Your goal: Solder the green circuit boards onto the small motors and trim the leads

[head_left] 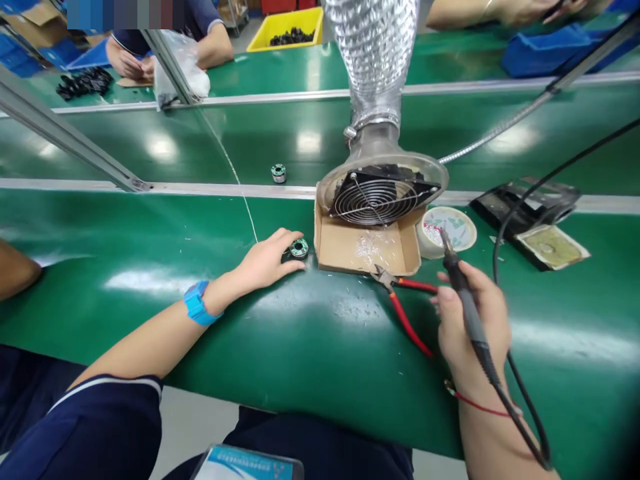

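Observation:
My left hand [267, 259] has its thumb and fingers around a small round motor part with a green ring-shaped circuit board [299, 249], which sits on the green bench. In my right hand [475, 320] is a soldering iron [467, 303], held like a pen. Its tip points up and left, over or near a round white tub [450, 230]; whether it touches cannot be made out. Red-handled cutting pliers [400, 300] lie spread between my hands. A second motor part [279, 174] stands by itself beyond the metal rail.
A fan with a wire guard [375, 200] under a foil duct [375, 53] stands in a cardboard tray [360, 257]. At right are a black iron stand [525, 203] and a sponge dish [553, 247]. The iron's black cable [500, 227] loops past my right wrist. Co-workers' arms [215, 45] show across the bench.

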